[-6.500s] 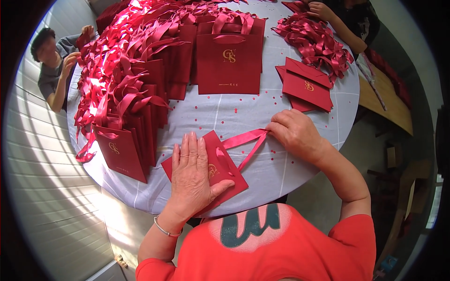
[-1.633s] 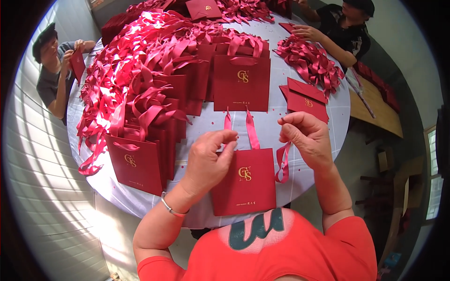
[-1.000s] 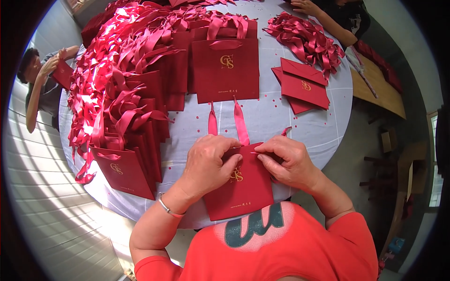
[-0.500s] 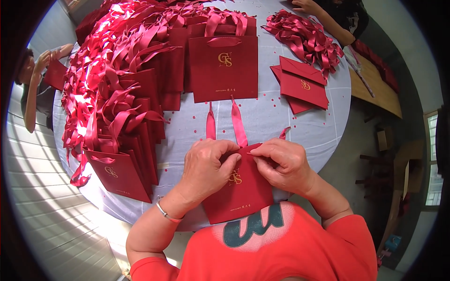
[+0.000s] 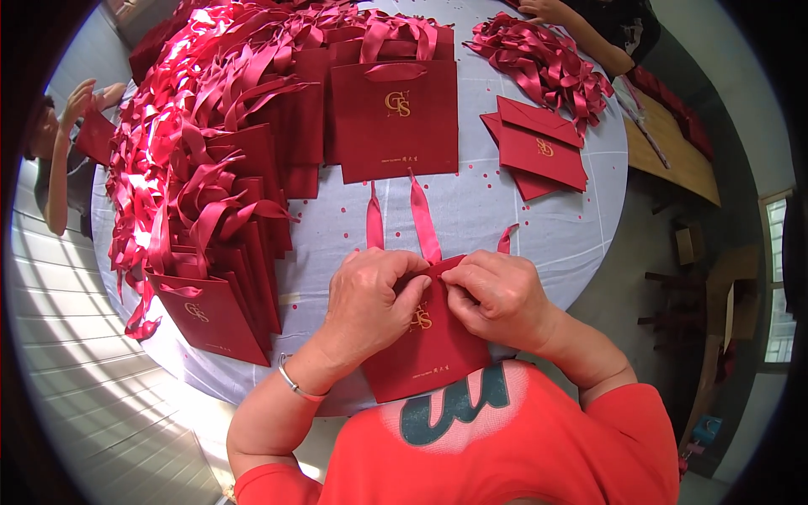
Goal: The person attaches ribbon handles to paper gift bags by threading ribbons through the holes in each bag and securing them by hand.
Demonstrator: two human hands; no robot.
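Note:
A flat red paper gift bag [image 5: 433,358] with gold print lies in front of me, its lower edge close to my shirt. At its upper edge, my left hand [image 5: 374,293] is closed, thumb and forefinger pinching beside the top middle. My right hand [image 5: 498,296] is also closed on the bag's upper part, fingertips almost meeting the left ones. Whether a ribbon end sits between those fingertips is hidden. A pink-red ribbon [image 5: 424,223] stretches away from the bag's top. Another ribbon strip [image 5: 374,220] emerges beyond my left hand, and a ribbon tip [image 5: 508,239] shows beyond the right.
Stacked bags with ribbon handles [image 5: 210,311] crowd the left side. A larger upright-facing bag [image 5: 396,126] lies ahead. At the far right are flat bags [image 5: 543,147] and a ribbon heap [image 5: 547,67]. Small red dots dot the white tablecloth [image 5: 337,252]. Other people's arms [image 5: 59,177] reach in.
My right hand has shifted slightly left, its fingers curled tighter at the bag's upper edge. The left hand keeps its pinch. The table's contents sit slightly further left in view.

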